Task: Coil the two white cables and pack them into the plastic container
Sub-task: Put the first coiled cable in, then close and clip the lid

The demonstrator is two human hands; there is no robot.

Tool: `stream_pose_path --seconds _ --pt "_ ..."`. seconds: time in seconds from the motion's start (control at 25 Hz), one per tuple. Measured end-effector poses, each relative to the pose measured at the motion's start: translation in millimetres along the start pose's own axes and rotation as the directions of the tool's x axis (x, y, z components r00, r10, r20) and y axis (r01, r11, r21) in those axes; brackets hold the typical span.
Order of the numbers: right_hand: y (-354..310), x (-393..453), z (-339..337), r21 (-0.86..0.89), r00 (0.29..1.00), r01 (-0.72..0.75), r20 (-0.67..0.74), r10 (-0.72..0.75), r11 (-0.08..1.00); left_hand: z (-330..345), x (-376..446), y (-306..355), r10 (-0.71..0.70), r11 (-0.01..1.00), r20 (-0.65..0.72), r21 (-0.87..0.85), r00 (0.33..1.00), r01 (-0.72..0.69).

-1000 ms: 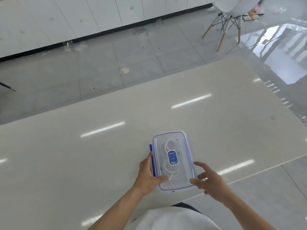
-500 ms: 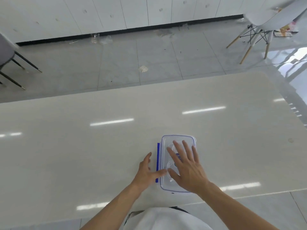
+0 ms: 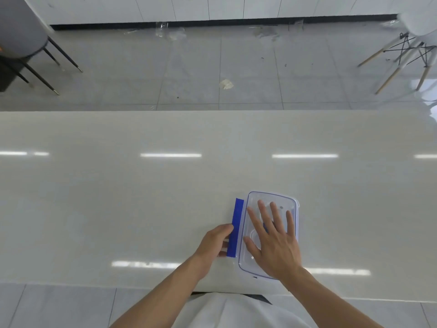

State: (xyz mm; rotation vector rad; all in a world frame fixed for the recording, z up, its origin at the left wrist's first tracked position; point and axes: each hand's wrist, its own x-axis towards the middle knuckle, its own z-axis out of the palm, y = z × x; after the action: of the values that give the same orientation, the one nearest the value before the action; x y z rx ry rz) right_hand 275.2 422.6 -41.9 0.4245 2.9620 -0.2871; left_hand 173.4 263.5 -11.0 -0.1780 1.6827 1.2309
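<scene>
The clear plastic container [image 3: 275, 197] with its lid on lies near the table's front edge. The white coiled cables [image 3: 256, 234] show faintly through the lid, mostly covered by my hand. My right hand [image 3: 274, 242] lies flat on the lid with its fingers spread. The blue side latch [image 3: 237, 223] sticks out flat on the container's left side. My left hand [image 3: 216, 242] grips the near part of that latch, thumb on its edge and fingers curled under it.
The pale glossy table [image 3: 142, 197] stretches wide to both sides. Beyond its far edge is tiled floor with bits of litter [image 3: 225, 84]. A dark chair [image 3: 23, 43] stands far left and a white chair [image 3: 411, 46] far right.
My right hand went from beside the container onto its lid. My left hand shifted from the lid's corner to gripping the blue latch. The view swung to face the table squarely.
</scene>
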Motion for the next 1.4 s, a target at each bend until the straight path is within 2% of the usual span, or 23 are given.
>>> stream_pose_path --seconds 0.16,0.32,0.48,0.64,0.8,0.92,1.12,1.2,1.24,1.32,1.4 --pt "-1 0 0 -0.018 1.0 -0.023 -0.012 0.023 1.0 -8 -7 5 0.07 0.997 -0.018 0.044 0.997 -0.07" --pt "-1 -1 -1 -0.024 1.0 -0.014 -0.027 0.013 1.0 -6 -8 5 0.081 0.993 -0.016 0.091 0.997 -0.079" --pt "-1 0 1 -0.02 0.999 -0.019 -0.041 0.018 1.0 4 -1 2 0.112 0.99 -0.097 0.097 0.989 -0.102" --pt "0 1 3 -0.012 0.998 -0.007 -0.064 0.006 1.0 24 4 7 0.241 0.906 -0.276 0.408 0.93 -0.114" --pt "0 2 7 0.0 0.997 0.007 -0.073 -0.007 1.0 37 1 11 0.339 0.833 -0.349 0.543 0.874 -0.106" --pt "-1 2 9 -0.003 0.997 0.023 -0.075 -0.024 1.0 43 -4 8 0.401 0.763 -0.332 0.637 0.854 -0.111" --pt "-1 3 5 0.018 0.994 0.016 -0.11 -0.014 1.0 32 1 17 0.422 0.701 -0.246 0.699 0.872 -0.142" --pt "0 0 2 0.042 0.985 0.031 -0.172 -0.023 0.999 28 5 20 0.444 0.616 -0.193 0.775 0.875 -0.141" --pt "2 -1 1 0.087 0.975 0.023 -0.224 -0.003 0.996 27 6 21 0.466 0.542 -0.159 0.829 0.87 -0.139" --pt "8 -2 -2 0.266 0.936 -0.059 -0.319 0.145 0.962 27 9 22 0.547 0.373 -0.093 0.917 0.832 -0.143" --pt "16 -9 -4 0.421 0.88 -0.173 -0.339 0.332 0.89 28 10 21 0.633 0.213 0.02 0.956 0.774 -0.199"
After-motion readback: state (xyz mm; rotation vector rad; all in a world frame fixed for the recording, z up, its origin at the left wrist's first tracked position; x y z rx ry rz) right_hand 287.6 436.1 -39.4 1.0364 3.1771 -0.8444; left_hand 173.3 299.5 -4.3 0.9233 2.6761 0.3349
